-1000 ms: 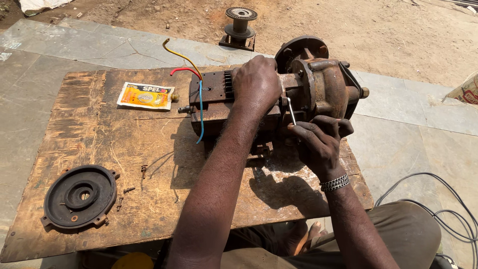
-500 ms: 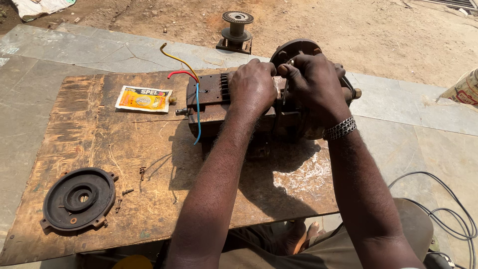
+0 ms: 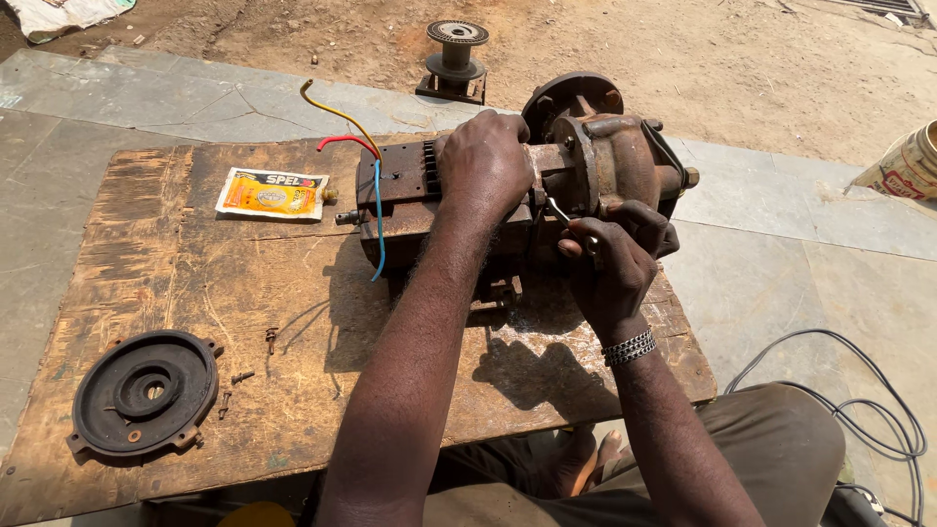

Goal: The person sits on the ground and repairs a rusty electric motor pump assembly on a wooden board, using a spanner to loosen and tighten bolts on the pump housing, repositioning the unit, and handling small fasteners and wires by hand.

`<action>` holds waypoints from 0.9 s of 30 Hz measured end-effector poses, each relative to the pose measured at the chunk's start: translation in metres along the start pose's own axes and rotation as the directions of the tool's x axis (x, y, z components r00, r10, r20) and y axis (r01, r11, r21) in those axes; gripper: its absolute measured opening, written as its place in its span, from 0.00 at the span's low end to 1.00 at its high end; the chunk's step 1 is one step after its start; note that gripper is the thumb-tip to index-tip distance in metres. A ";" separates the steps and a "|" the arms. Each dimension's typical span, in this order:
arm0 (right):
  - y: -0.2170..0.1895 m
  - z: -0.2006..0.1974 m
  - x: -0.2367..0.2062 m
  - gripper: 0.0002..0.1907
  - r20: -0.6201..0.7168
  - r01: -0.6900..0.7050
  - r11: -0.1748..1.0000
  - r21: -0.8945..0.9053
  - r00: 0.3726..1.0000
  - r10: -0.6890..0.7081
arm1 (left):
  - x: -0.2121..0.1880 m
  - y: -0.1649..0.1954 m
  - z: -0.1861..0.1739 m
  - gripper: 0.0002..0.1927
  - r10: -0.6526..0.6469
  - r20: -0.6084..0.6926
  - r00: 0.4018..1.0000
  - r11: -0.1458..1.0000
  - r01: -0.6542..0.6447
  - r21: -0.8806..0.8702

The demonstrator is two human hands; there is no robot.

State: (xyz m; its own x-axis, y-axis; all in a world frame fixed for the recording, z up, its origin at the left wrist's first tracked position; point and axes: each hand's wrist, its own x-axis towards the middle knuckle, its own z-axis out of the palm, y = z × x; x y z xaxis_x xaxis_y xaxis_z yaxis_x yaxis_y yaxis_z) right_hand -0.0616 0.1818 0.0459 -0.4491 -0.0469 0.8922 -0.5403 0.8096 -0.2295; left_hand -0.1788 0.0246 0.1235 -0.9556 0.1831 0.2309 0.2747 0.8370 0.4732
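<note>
Centrally, in the head view, we see a rusty electric motor (image 3: 547,185) lying on its side on a worn wooden board (image 3: 195,293) set over grey paving slabs. Our left hand (image 3: 483,166) lies palm-down on top of the motor body, fingers curled over it in a loose grip. Our right hand (image 3: 610,259), with a metal bracelet (image 3: 628,347) at the wrist, is closed around a small metal tool (image 3: 561,210) whose tip meets the motor just beside its round end housing; we cannot tell what kind of tool it is. Yellow, red and blue wires (image 3: 366,161) rise from the motor's left end, the blue one hanging down its side. A yellow and white sachet (image 3: 271,193) lies flat on the board just left of the motor. A round black end cover (image 3: 144,392) rests near the board's lower left corner, with a few loose screws (image 3: 244,376) beside it. Beyond the board, a dark spool (image 3: 456,59) stands on the dirt. Grey cable (image 3: 869,410) loops on the slabs at lower right, and a tin (image 3: 908,161) shows at the right edge.
</note>
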 end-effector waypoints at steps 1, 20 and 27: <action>0.000 0.003 -0.006 0.12 0.001 -0.029 0.999 0.033 1.000 0.029 | 0.000 0.000 0.000 0.11 -0.004 0.006 1.000 1.000 0.004 -0.005; 0.000 0.001 -0.008 0.11 0.087 0.011 1.000 0.017 0.996 -0.013 | 0.000 0.001 -0.002 0.11 -0.004 0.004 1.000 1.000 0.004 -0.010; -0.005 -0.005 0.004 0.10 0.031 0.080 0.990 -0.114 0.997 -0.077 | 0.002 0.002 -0.004 0.12 -0.021 0.035 0.999 1.000 0.021 -0.005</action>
State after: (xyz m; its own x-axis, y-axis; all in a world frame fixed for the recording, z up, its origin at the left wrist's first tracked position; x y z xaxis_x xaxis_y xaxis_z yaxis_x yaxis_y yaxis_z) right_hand -0.0568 0.1803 0.0528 -0.4278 -0.1275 0.8948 -0.4898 0.8647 -0.1110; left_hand -0.1796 0.0245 0.1277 -0.9643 0.1833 0.1913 0.2550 0.8379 0.4826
